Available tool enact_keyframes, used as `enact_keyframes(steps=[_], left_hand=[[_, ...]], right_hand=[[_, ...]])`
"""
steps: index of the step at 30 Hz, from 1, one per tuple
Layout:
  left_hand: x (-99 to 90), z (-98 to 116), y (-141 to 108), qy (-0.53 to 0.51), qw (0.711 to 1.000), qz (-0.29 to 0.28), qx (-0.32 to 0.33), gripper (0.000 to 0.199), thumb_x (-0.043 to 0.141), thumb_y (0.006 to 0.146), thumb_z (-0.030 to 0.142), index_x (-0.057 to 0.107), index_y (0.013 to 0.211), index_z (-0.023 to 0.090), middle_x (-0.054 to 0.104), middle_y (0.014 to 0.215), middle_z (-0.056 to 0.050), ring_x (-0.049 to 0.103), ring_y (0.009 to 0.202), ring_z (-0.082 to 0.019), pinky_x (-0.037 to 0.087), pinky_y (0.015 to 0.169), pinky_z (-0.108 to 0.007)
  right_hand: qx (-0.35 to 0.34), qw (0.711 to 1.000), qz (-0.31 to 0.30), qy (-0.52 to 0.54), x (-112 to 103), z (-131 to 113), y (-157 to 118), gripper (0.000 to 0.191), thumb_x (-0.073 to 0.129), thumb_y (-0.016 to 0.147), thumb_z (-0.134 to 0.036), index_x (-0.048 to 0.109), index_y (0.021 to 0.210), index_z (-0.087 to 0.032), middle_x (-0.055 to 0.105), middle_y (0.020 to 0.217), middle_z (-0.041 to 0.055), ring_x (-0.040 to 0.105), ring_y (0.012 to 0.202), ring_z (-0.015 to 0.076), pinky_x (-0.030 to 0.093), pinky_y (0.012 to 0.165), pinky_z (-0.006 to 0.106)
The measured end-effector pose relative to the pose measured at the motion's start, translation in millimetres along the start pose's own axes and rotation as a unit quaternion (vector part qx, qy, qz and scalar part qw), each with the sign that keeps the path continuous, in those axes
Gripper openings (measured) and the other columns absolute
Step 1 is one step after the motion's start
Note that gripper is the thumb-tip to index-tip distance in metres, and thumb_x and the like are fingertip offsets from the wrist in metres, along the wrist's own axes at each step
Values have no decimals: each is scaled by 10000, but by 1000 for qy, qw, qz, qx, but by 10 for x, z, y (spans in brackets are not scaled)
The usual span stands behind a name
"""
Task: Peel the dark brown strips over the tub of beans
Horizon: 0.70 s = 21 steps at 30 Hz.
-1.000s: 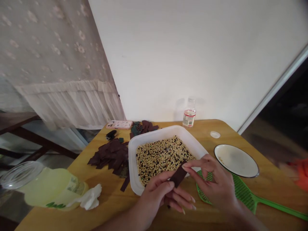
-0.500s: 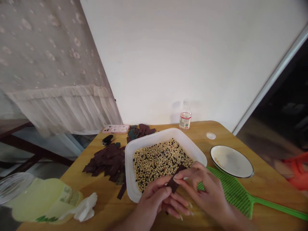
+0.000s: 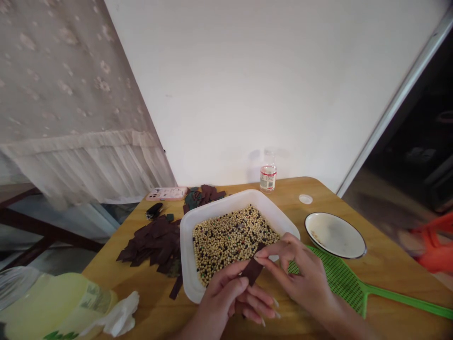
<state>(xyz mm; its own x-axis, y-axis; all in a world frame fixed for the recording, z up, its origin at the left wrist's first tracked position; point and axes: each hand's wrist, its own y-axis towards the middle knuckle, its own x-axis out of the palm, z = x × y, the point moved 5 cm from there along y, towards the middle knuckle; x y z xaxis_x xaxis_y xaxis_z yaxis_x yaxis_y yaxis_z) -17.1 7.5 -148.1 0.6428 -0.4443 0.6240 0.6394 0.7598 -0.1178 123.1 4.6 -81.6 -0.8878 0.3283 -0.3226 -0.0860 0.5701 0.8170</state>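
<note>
My left hand [image 3: 230,295] and my right hand [image 3: 300,273] both pinch a dark brown strip [image 3: 252,270], possibly leather or felt, just over the near right corner of the white plastic tub [image 3: 186,269]. The tub holds a mix of pale round beans and dark beans [image 3: 230,241]. To its left lies a heap of dark brown cut pieces [image 3: 152,248], and a loose strip [image 3: 176,287] rests against the tub's near wall. Under my right hand lies the green fly swatter [image 3: 339,278].
A white enamel plate [image 3: 334,234] and a small white lid [image 3: 305,199] sit on the wooden table [image 3: 389,293]. At the back are a water bottle [image 3: 268,173], a pink-cased phone [image 3: 166,193] and more dark pieces [image 3: 201,196]. A yellowish plastic bottle [image 3: 60,307] and a tissue [image 3: 118,317] lie near left.
The whole scene has shifted left and slightly up in view as my head turned. Both hands keep their pinch on the dark strip over the tub's corner.
</note>
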Motion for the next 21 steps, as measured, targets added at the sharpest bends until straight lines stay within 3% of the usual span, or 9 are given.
enact_keyframes(steps=[7, 12, 21], left_hand=[[-29, -9, 3, 3, 1000, 10, -3, 347, 673, 803, 382, 645, 1031, 122, 781, 773, -97, 748, 672, -181, 534, 534, -184], [-22, -1, 7, -3, 1000, 11, 4, 372, 680, 801, 375, 637, 1074, 126, 782, 770, -101, 749, 667, -181, 536, 524, -178], [-37, -3, -6, 7, 1000, 15, 9, 393, 671, 810, 373, 620, 1109, 123, 781, 779, -109, 750, 671, -185, 545, 528, -184]], right_hand=[[-22, 1000, -13, -12, 20, -46, 17, 253, 612, 825, -93, 458, 692, -244, 746, 756, -42, 659, 640, 127, 528, 570, 263], [6, 1000, 19, -13, -22, -13, 25, 286, 641, 801, -90, 436, 682, -251, 747, 761, -36, 676, 658, 135, 542, 579, 269], [3, 1000, 15, -22, -17, 26, 26, 276, 649, 806, -92, 450, 688, -243, 734, 765, -30, 670, 686, 129, 543, 602, 258]])
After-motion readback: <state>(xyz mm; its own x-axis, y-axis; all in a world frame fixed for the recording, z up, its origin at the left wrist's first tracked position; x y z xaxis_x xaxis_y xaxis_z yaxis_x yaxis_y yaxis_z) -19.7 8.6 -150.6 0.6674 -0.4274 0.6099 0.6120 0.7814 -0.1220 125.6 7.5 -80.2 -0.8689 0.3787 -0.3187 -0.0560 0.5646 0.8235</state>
